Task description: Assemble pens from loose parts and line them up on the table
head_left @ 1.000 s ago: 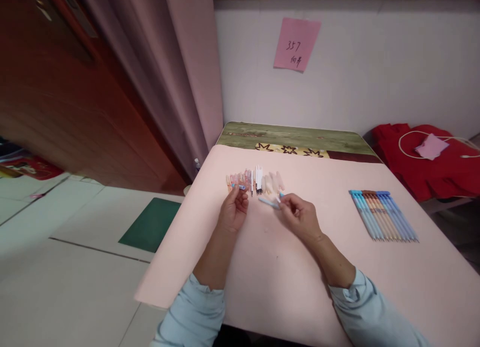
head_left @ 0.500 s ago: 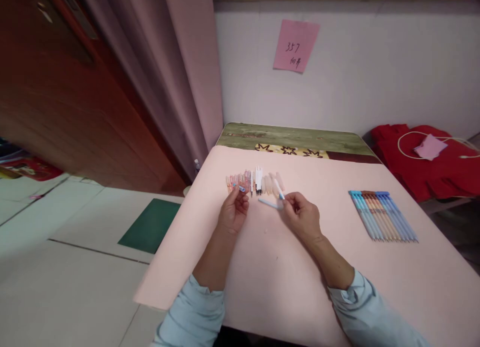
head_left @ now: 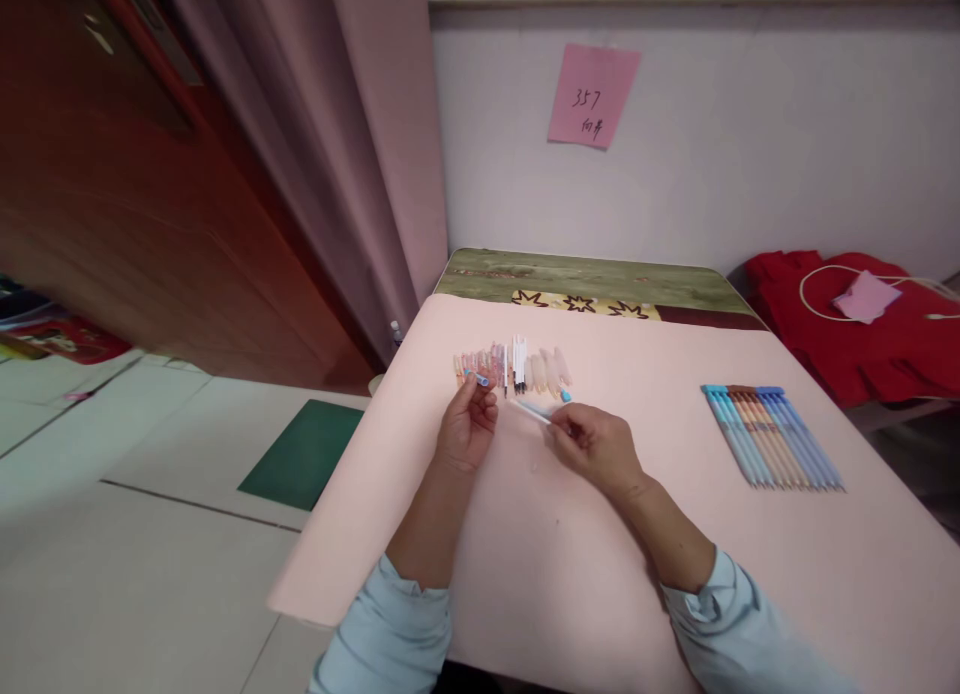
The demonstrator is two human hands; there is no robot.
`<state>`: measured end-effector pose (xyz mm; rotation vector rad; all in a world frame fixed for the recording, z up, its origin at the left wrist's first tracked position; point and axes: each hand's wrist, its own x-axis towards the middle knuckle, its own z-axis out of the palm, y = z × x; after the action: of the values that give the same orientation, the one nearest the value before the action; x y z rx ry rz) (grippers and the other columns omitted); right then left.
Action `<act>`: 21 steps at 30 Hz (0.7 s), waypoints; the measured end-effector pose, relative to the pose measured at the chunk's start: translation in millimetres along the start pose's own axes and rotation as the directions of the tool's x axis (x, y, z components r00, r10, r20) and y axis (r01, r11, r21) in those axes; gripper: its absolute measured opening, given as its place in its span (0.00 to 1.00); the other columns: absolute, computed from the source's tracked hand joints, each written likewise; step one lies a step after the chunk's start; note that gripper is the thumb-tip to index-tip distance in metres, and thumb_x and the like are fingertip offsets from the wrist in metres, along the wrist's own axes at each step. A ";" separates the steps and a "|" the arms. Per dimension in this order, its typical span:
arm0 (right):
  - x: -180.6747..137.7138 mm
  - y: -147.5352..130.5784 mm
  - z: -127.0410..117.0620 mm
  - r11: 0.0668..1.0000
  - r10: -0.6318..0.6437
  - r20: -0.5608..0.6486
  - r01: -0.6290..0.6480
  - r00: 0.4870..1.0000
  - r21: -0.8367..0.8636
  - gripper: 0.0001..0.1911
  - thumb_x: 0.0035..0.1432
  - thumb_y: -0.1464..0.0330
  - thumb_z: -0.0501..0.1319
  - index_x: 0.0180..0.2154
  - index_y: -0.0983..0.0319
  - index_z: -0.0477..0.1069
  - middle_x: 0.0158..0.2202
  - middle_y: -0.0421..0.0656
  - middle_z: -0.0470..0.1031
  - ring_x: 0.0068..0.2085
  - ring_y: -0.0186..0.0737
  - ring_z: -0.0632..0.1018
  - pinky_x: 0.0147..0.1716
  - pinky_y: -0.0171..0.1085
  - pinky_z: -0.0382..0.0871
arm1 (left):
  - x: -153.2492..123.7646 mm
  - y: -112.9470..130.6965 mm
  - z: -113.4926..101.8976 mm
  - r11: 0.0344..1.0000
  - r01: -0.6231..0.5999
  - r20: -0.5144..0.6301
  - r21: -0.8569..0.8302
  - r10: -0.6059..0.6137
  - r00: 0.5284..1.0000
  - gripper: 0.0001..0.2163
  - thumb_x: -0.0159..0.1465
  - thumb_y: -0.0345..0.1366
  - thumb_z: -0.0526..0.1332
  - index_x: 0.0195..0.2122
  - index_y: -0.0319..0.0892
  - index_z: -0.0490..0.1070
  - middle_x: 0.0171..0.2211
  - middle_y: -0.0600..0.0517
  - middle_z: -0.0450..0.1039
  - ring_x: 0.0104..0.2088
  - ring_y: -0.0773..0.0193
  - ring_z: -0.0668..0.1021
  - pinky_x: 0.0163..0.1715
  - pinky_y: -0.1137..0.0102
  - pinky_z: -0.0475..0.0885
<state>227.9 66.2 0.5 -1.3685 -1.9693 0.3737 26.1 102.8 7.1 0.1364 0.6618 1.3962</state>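
Observation:
My left hand (head_left: pixel 466 429) is closed in a pinch on a small blue pen cap (head_left: pixel 481 379), held just in front of a row of small translucent pen parts (head_left: pixel 480 360). My right hand (head_left: pixel 592 444) is closed on a light blue pen barrel (head_left: pixel 529 410) that points left toward my left hand. A few white refills with dark tips (head_left: pixel 517 361) and pale clear caps (head_left: pixel 547 368) lie beyond both hands on the pink table (head_left: pixel 675 554).
A neat row of several blue and brown pens (head_left: pixel 772 434) lies at the right of the table. Behind it are a green patterned table (head_left: pixel 585 279), a pink note on the wall (head_left: pixel 592 94) and red cloth with a white cable (head_left: pixel 855 309). Curtain and wooden door stand left.
My right hand has turned the light blue barrel and brought it left and lower, toward my left hand. My left hand has barely moved.

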 end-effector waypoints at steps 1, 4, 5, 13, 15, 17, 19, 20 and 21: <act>-0.4 -0.1 0.1 0.995 -0.065 0.041 0.068 0.997 -0.073 0.05 0.56 0.67 0.60 0.28 0.59 0.72 0.23 0.36 0.71 0.25 0.33 0.71 0.27 0.32 0.59 | -0.2 -0.1 0.1 1.000 -0.002 0.000 -0.005 0.002 1.000 0.04 0.64 0.32 0.62 0.35 0.36 0.73 0.26 0.53 0.75 0.20 0.76 0.73 0.18 0.83 0.69; -0.2 2.0 1.0 0.963 -0.172 0.139 0.196 0.975 -0.185 0.06 0.56 0.67 0.61 0.27 0.58 0.72 0.25 0.37 0.73 0.28 0.34 0.72 0.27 0.33 0.58 | -0.6 -1.0 0.8 1.000 0.010 -0.011 -0.015 -0.010 1.000 0.05 0.65 0.32 0.61 0.35 0.36 0.73 0.26 0.52 0.75 0.19 0.76 0.72 0.17 0.83 0.69; 0.0 2.7 1.0 0.961 -0.179 0.149 0.206 0.972 -0.186 0.06 0.57 0.65 0.62 0.28 0.58 0.73 0.26 0.37 0.74 0.28 0.34 0.73 0.28 0.33 0.58 | -0.7 -1.3 1.0 1.000 0.017 -0.014 -0.022 -0.018 1.000 0.05 0.65 0.32 0.60 0.35 0.35 0.73 0.26 0.52 0.75 0.19 0.76 0.72 0.16 0.83 0.68; -1.1 6.7 2.9 0.986 0.017 -0.097 -0.032 0.995 -0.163 0.09 0.60 0.62 0.60 0.32 0.57 0.77 0.27 0.37 0.76 0.28 0.31 0.74 0.28 0.30 0.60 | -4.9 5.0 2.2 0.953 0.162 0.017 -0.255 -0.163 0.986 0.12 0.71 0.31 0.51 0.37 0.32 0.71 0.29 0.49 0.76 0.19 0.79 0.73 0.18 0.87 0.69; -2.0 8.8 7.1 0.978 0.025 -0.144 -0.054 0.989 -0.203 0.09 0.61 0.63 0.60 0.36 0.56 0.78 0.30 0.37 0.77 0.29 0.32 0.76 0.28 0.31 0.61 | -6.3 6.3 3.2 0.945 0.177 0.014 -0.274 -0.180 0.984 0.12 0.72 0.32 0.50 0.37 0.32 0.71 0.29 0.49 0.76 0.19 0.79 0.73 0.18 0.87 0.69; -2.6 10.6 11.3 0.965 0.029 -0.162 -0.071 0.986 -0.254 0.10 0.60 0.62 0.60 0.40 0.56 0.77 0.31 0.37 0.78 0.30 0.33 0.76 0.28 0.32 0.61 | -7.2 6.4 4.4 0.946 0.178 0.012 -0.270 -0.181 0.983 0.12 0.72 0.32 0.49 0.37 0.33 0.71 0.29 0.49 0.76 0.19 0.79 0.73 0.18 0.87 0.69; -2.6 11.3 13.3 0.957 0.037 -0.165 -0.083 0.986 -0.279 0.11 0.60 0.61 0.60 0.41 0.57 0.77 0.31 0.38 0.78 0.30 0.34 0.76 0.27 0.32 0.60 | -7.2 5.8 5.2 0.951 0.166 0.012 -0.260 -0.169 0.986 0.12 0.72 0.31 0.50 0.37 0.33 0.71 0.29 0.49 0.76 0.19 0.79 0.73 0.18 0.87 0.69; -2.4 11.0 13.2 0.957 0.041 -0.174 -0.089 0.984 -0.276 0.11 0.60 0.61 0.60 0.41 0.57 0.77 0.30 0.38 0.78 0.29 0.34 0.76 0.26 0.32 0.60 | -6.8 5.4 5.2 0.954 0.158 0.009 -0.254 -0.161 0.987 0.12 0.71 0.31 0.50 0.36 0.33 0.71 0.29 0.49 0.76 0.19 0.79 0.73 0.17 0.87 0.69; -2.1 10.3 12.4 0.961 0.041 -0.187 -0.090 0.982 -0.262 0.11 0.60 0.61 0.60 0.39 0.57 0.78 0.30 0.38 0.77 0.29 0.33 0.76 0.26 0.32 0.60 | -6.1 5.0 5.1 0.958 0.150 0.004 -0.246 -0.153 0.988 0.11 0.71 0.31 0.51 0.36 0.33 0.71 0.29 0.49 0.76 0.19 0.79 0.73 0.17 0.86 0.70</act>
<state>227.0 70.2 -15.2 -1.5814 -1.8771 0.0084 24.1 99.5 15.7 -0.1198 0.4952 1.3199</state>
